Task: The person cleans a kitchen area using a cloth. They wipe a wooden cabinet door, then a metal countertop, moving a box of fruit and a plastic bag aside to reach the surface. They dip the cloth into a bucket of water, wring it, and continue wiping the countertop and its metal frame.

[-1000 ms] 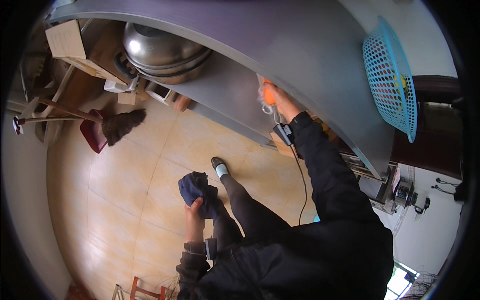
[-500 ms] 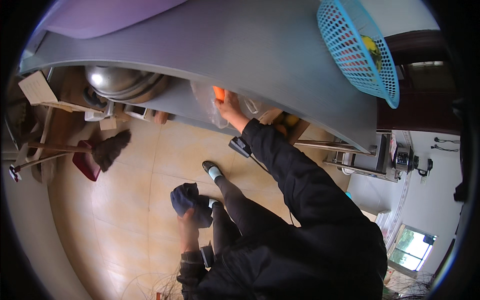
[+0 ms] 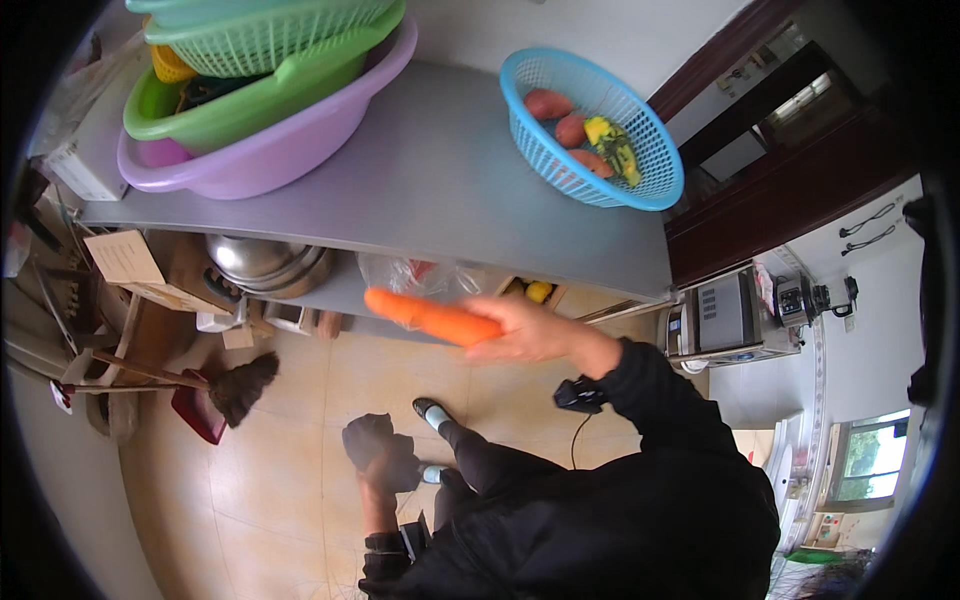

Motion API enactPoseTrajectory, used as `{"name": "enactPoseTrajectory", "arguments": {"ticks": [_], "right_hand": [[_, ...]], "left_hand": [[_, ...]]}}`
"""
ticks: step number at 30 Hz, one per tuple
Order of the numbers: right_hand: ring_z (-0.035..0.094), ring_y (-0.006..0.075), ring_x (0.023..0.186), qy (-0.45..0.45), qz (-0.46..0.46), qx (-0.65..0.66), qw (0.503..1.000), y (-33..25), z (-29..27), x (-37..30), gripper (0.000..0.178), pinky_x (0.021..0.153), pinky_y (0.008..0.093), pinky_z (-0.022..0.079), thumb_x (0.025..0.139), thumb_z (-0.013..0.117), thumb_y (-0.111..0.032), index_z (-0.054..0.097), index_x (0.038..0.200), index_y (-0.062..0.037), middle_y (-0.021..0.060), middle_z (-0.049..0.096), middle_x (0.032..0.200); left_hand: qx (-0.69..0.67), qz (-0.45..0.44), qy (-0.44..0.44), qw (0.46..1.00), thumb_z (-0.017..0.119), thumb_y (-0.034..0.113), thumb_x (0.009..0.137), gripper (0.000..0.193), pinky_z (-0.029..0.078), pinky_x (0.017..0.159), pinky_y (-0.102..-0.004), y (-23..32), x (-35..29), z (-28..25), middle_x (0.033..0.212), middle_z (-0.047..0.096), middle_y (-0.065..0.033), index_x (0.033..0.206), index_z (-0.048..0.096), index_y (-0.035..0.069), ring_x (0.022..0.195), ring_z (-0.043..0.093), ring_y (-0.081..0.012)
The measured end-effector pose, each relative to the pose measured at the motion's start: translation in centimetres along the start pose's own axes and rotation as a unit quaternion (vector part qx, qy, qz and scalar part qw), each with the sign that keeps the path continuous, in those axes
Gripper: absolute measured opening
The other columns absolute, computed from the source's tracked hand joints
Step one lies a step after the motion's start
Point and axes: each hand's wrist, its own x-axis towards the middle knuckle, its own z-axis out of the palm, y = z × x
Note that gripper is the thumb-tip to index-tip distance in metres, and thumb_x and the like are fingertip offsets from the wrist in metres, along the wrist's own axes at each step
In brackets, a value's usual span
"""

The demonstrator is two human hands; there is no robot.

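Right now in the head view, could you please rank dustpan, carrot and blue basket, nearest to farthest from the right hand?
1. Carrot: in the right hand.
2. Blue basket: on the grey counter.
3. Dustpan: beside the broom, left.

Light is soft and fairly bright, with the window (image 3: 872,462) glaring white, the pot (image 3: 258,258) highlighted, the shelf (image 3: 345,285) shaded, the left hand (image 3: 376,474) and cloth (image 3: 368,438) blurred, and straight edges bending toward blackened corners.

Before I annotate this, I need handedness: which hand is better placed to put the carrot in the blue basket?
Right, probably: the right hand holds the carrot and is nearer the blue basket. The left hand is lower in view, holding a dark cloth.
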Motion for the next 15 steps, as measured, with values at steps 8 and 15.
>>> {"name": "enactPoseTrajectory", "arguments": {"ticks": [8, 15], "right_hand": [[0.065, 0.0158, 0.099, 0.372, 0.085, -0.17, 0.908, -6.0, -16.5, -2.7, 0.045, 0.086, 0.0285, 0.05, 0.087, 0.07, -0.02, 0.056, 0.125, -0.0018, 0.0111, 0.068, 0.104], [0.069, 0.0243, 0.082, 0.29, 0.188, -0.319, 0.882, -2.0, -20.7, 0.8, 0.039, 0.081, 0.0357, 0.053, 0.089, 0.06, -0.025, 0.059, 0.124, -0.0088, 0.0109, 0.07, 0.097]], "left_hand": [[0.033, -0.006, -0.022, 0.999, 0.065, 0.024, 0.075, 0.061, 0.058, 0.074, -0.0418, -0.4, 0.0, -0.9, 0.105, 0.067, -0.0181, 0.129, 0.051, -0.001, 0.087, 0.068, -0.0304], [-0.049, -0.009, 0.007, 0.999, 0.063, 0.02, 0.074, 0.058, 0.055, 0.087, -0.0403, -0.7, -2.0, -0.2, 0.112, 0.065, -0.0159, 0.127, 0.053, -0.002, 0.097, 0.066, -0.0292]]}}
